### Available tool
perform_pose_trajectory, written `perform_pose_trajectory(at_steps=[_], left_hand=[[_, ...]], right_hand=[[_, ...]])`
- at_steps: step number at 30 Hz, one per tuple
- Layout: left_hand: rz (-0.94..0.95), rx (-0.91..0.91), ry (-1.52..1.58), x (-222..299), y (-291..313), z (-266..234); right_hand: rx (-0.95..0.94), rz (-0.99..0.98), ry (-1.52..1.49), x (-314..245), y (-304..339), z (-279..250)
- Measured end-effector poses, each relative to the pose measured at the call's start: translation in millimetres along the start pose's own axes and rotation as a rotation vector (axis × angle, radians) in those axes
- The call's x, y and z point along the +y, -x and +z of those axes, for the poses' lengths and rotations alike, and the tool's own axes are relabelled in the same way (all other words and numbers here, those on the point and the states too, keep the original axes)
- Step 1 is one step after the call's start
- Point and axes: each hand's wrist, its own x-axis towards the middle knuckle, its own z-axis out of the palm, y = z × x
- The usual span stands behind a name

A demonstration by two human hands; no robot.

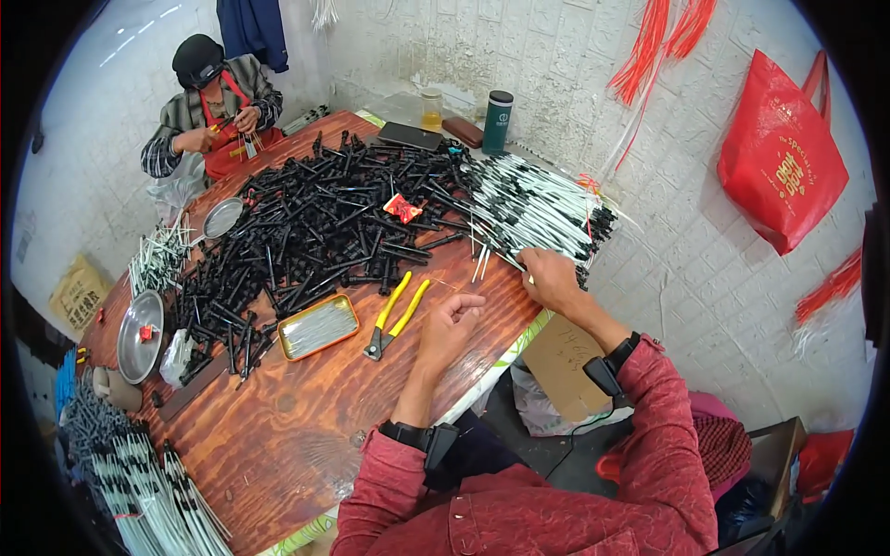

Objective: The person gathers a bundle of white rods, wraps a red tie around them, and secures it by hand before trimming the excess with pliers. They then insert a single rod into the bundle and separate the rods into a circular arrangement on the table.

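My right hand [553,281] is at the near edge of a pile of thin white rods with black ends [533,206]. Its fingers are pinched together, with the pale tip of a rod showing at them. My left hand [451,326] hovers over the table to the left, fingers curled in; whatever they may hold is hidden. Beside it lie pliers with yellow handles [397,315], jaws toward me. A few loose white rods [480,258] stick out from the pile near my right hand. Left of the pliers sits an orange-rimmed tin [318,327] full of thin silvery pins.
A large heap of black plastic stems [315,218] covers the middle of the wooden table [306,435]. A metal bowl [141,337] sits at the left edge. Along the back stand a green flask [497,122] and a jar [431,109]. Another person [218,111] works at the far left.
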Motion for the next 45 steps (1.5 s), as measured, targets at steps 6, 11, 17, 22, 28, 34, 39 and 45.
perform_pose_trajectory(at_steps=[6,11,17,22,28,34,39,45], left_hand=[[-0.068,0.021,0.1,-0.8,-1.6,-4.7],[-0.116,0.255,0.439,-6.3,-8.2,-3.6],[-0.213,0.207,0.611,4.5,-5.3,-13.2],[-0.239,0.204,0.713,8.4,-4.6,-17.8],[-0.299,0.101,0.687,22.6,-0.5,-18.7],[-0.31,0.212,0.649,25.8,0.9,-11.8],[-0.318,0.167,0.473,21.1,2.0,-18.5],[-0.24,0.078,0.581,18.0,-3.3,-19.9]], right_hand=[[-0.008,0.019,-0.34,-20.3,-3.9,-26.5],[-0.141,-0.075,-0.691,-76.5,12.3,-40.3],[-0.084,-0.075,-0.768,-100.6,22.8,-31.5],[-0.263,0.081,-0.867,-89.1,45.2,-30.8],[-0.346,0.23,-1.055,-91.1,52.2,-34.7],[-0.447,0.165,-1.13,-103.0,57.3,-31.0],[-0.154,-0.093,-0.761,-125.4,49.2,-65.1],[0.375,-0.176,-0.326,-125.2,27.2,-55.3]])
